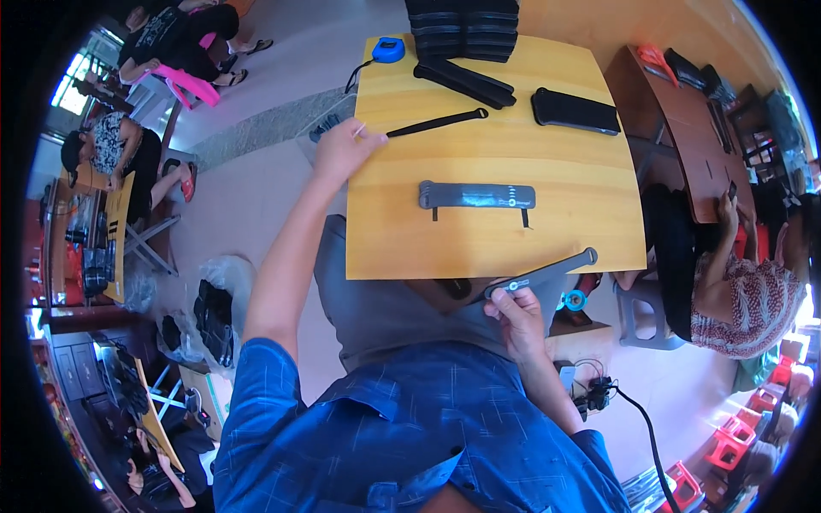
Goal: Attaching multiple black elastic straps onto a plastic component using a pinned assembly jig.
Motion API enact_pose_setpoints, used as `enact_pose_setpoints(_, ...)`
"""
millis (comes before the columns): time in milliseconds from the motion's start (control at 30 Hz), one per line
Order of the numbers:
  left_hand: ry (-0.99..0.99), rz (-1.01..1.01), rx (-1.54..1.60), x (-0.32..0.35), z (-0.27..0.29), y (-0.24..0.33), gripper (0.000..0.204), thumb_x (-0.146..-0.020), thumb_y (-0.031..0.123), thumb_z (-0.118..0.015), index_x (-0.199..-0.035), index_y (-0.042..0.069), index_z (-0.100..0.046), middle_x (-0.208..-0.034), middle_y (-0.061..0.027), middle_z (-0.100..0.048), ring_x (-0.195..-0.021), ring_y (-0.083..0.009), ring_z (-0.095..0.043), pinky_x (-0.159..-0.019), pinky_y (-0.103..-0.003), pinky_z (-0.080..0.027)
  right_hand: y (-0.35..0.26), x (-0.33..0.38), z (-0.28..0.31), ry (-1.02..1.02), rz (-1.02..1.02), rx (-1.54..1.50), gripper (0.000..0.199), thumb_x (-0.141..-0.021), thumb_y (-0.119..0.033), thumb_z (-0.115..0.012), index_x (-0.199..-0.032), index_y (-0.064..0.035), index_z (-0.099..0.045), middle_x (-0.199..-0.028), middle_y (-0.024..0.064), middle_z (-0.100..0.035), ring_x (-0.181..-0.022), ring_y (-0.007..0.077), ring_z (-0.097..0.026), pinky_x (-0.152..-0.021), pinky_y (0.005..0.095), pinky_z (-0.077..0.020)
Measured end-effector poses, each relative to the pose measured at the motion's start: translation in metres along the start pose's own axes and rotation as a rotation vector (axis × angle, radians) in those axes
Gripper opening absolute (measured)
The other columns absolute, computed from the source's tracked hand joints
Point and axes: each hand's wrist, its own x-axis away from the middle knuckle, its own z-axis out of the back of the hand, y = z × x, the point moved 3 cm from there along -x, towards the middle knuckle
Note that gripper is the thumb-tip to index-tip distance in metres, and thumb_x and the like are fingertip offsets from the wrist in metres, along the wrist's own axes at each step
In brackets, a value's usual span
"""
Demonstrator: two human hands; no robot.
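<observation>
My left hand (pixel 345 147) is at the table's left edge, its fingers closed at the end of a thin black strap (pixel 438 123). That strap lies across the tabletop, with a small loop at its far end. My right hand (pixel 518 318) pinches a second dark strap (pixel 547 274) in front of the table's near edge. This one has a pale printed mark and a ring-like tip pointing up to the right. Between the hands, a flat grey packaged piece (pixel 477 196) with two short black tabs rests on the yellow wooden table (pixel 496 244).
At the table's back stand a black stack (pixel 463 27), black folded strips (pixel 464 82), a black case-like block (pixel 575 112) and a blue tape measure (pixel 388 50). A brown table (pixel 676 128) is on the right. People sit at both sides. A black cable (pixel 646 419) runs lower right.
</observation>
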Motion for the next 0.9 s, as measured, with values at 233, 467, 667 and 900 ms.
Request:
enact_pose_setpoints(233, -0.294, -0.492, 0.387, 0.195, -0.004, 0.107, 0.047, -0.079, 0.031, -0.091, -0.119, 0.013, -0.073, -0.075, -0.0021, -0.065, -0.068, -0.0168, -0.063, -0.062, -0.033, -0.05, 0.011, -0.007, -0.034, -0.025, -0.014, -0.097, 0.017, -0.102, -0.011, -0.07, -0.118, -0.0068, -0.068, -0.105, 0.0041, -0.074, -0.089, 0.013, -0.072, -0.078, 0.0299, -0.0601)
enact_pose_setpoints(467, -0.101, -0.628, 0.264, 0.236, -0.021, 0.103, 0.042, -0.079, 0.018, -0.085, -0.12, 0.014, -0.075, -0.092, -0.0072, -0.077, -0.086, -0.0274, -0.075, -0.071, -0.038, -0.058, 0.013, -0.008, -0.059, -0.107, -0.087, -0.077, 0.022, -0.105, -0.017, -0.066, -0.124, -0.0069, -0.066, -0.113, 0.0045, -0.074, -0.095, 0.0115, -0.071, -0.083, 0.0275, -0.0584)
enact_pose_setpoints(667, -0.267, -0.252, 0.588, 0.224, -0.021, 0.07, 0.026, -0.086, 0.011, -0.079, -0.112, 0.01, -0.078, -0.068, -0.0069, -0.064, -0.061, -0.0173, -0.063, -0.058, -0.033, -0.048, 0.006, -0.002, -0.07, -0.281, -0.229, 0.212, 0.019, -0.106, -0.026, -0.067, -0.112, -0.0078, -0.069, -0.099, 0.0024, -0.073, -0.085, 0.0115, -0.07, -0.081, 0.0281, -0.0559)
enact_pose_setpoints(900, -0.335, -0.09, 0.763, 0.218, -0.02, 0.027, 0.025, -0.088, 0.009, -0.08, -0.113, 0.005, -0.078, -0.064, 0.0023, -0.052, -0.059, -0.0061, -0.047, -0.058, -0.025, -0.04, -0.054, -0.003, -0.113, -0.173, 0.997, 1.254, 0.024, -0.089, -0.013, -0.08, -0.106, -0.0009, -0.069, -0.096, 0.0144, -0.071, -0.083, 0.028, -0.072, -0.078, 0.0371, -0.056)
